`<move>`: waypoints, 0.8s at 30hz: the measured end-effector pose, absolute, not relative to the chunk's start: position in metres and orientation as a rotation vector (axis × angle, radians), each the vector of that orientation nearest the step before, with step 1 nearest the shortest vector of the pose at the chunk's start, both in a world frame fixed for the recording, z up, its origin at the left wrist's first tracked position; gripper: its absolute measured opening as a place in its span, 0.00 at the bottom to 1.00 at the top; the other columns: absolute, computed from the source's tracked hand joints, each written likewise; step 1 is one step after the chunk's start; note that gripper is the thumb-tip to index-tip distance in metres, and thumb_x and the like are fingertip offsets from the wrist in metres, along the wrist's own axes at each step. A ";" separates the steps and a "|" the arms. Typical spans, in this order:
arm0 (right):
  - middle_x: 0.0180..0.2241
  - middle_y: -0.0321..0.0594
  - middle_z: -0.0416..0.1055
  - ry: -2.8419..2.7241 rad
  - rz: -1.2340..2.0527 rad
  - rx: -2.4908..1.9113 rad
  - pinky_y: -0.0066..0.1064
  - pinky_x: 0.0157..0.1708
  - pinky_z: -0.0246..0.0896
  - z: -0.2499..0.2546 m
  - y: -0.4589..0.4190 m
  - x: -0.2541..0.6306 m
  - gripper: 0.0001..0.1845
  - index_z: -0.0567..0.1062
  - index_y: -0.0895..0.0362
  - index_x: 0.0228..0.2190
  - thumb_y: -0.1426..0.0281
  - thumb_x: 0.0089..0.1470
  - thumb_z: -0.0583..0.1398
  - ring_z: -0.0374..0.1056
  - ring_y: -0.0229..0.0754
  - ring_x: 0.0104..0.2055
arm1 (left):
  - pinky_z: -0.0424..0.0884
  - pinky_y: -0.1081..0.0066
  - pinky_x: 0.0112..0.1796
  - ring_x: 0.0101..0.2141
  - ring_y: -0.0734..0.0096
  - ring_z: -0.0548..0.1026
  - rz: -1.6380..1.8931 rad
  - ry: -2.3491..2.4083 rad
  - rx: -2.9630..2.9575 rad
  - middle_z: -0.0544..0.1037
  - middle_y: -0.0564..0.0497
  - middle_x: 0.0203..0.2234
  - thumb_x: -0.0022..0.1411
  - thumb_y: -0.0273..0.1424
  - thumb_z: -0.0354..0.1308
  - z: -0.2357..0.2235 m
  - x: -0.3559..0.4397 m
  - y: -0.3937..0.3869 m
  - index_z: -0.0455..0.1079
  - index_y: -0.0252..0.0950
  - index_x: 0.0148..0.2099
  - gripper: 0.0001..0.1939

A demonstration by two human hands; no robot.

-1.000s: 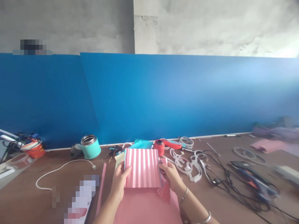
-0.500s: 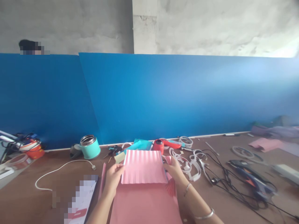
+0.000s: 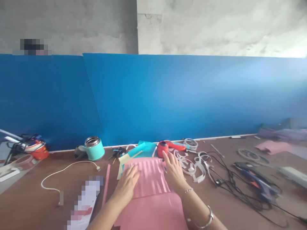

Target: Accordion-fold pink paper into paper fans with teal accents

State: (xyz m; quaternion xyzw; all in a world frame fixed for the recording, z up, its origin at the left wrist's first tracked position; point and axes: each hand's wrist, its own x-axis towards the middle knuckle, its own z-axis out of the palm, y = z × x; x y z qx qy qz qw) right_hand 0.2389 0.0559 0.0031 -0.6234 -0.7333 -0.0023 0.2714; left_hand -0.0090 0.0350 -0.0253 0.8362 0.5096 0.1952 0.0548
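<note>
Fingers [image 3: 134, 172] on striped pink paper [image 3: 150, 177]

Table [image 3: 72, 179]: paper [image 3: 148, 179] centre | mug [image 3: 96, 152] left of paper | cables [image 3: 199, 179] right | partition [image 3: 179, 95] behind table

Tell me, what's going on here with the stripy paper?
Someone's left hand is over the left side of the stripy paper, and the right hand is at its right edge. Both hands look open. The paper overlaps a plain pink sheet on the table.
</note>
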 end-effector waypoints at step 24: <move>0.54 0.45 0.67 -2.542 0.287 -1.083 0.36 0.51 0.62 -0.010 0.014 0.251 0.35 0.70 0.56 0.49 0.82 0.35 0.50 0.64 0.46 0.54 | 0.65 0.46 0.53 0.52 0.52 0.71 0.418 1.295 2.744 0.75 0.43 0.51 0.61 0.38 0.58 -0.007 -0.036 -0.009 0.73 0.39 0.43 0.11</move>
